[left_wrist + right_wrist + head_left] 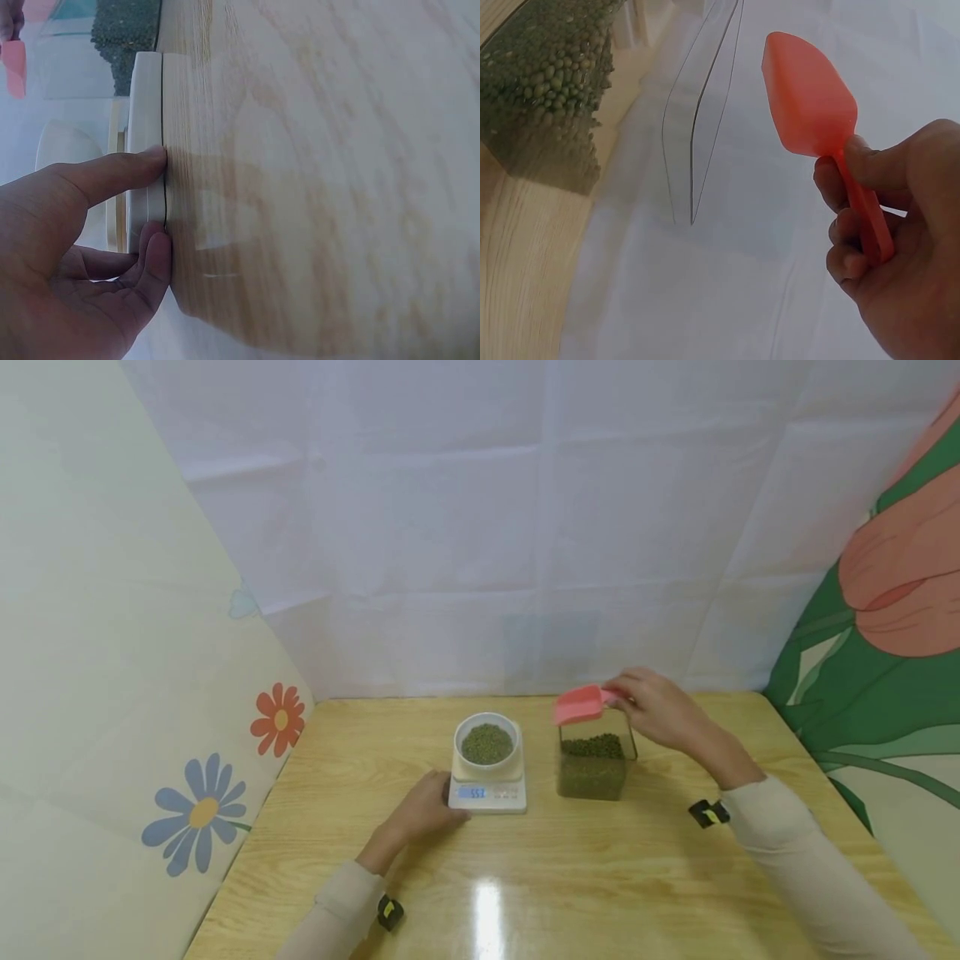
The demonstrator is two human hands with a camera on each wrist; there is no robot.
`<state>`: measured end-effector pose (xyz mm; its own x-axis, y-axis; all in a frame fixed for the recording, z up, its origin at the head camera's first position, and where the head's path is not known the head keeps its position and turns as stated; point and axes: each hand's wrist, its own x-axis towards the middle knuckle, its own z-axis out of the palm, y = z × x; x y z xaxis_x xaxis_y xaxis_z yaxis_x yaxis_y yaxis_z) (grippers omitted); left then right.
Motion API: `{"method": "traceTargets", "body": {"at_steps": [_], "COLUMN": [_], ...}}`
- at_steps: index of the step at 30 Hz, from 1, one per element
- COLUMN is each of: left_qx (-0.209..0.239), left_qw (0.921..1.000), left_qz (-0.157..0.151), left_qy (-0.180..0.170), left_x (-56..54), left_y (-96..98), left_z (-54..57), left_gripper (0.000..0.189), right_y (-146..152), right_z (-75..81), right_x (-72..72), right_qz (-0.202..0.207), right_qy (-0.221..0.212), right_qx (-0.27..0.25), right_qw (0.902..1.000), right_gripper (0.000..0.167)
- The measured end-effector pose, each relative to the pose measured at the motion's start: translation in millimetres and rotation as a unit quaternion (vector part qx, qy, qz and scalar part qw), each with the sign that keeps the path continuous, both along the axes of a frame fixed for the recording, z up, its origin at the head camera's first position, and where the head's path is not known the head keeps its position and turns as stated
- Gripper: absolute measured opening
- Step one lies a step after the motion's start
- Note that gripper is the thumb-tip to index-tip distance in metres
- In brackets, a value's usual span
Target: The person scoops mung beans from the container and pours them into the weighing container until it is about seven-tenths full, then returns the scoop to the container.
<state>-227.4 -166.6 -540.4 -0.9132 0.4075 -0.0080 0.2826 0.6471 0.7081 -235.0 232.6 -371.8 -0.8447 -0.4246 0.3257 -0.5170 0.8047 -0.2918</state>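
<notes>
A white kitchen scale (pixel 489 797) with a lit blue display bears a white bowl (pixel 467 761) of green mung beans (pixel 487 744). My left hand (pixel 429 807) holds the scale at its front left corner; in the left wrist view the thumb lies along its front edge and the other fingers curl at its side. My right hand (pixel 663 710) grips the handle of a pink-red plastic scoop (pixel 806 94), raised above a clear square container (pixel 592 785) that is partly filled with mung beans (pixel 555 82). No beans show in the scoop.
Bowl and container stand side by side on a wooden table (pixel 360 739). A white cloth (pixel 420 527) hangs along the table's far edge. Flower-patterned sheets (pixel 75 652) flank it left and right.
</notes>
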Motion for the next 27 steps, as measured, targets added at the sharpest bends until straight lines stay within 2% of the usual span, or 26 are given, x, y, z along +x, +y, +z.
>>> {"method": "traceTargets", "body": {"at_steps": [14,27], "left_qx": [0.008,-0.006], "left_qw": [1.0000,1.0000], "left_qz": [-0.001,0.005], "left_qy": [-0.004,0.000], "left_x": [1.3,0.5], "left_y": [0.3,1.5], "left_z": [1.2,-0.4], "left_gripper": [0.047,0.046], "right_y": [10,7], "right_z": [-11.2,-38.7], "right_x": [-1.1,-3.5], "right_qz": [-0.022,-0.009], "right_qy": [-0.024,-0.029], "right_qx": [0.034,0.045], "right_qw": [0.9989,0.9985], "right_gripper": [0.027,0.025]}}
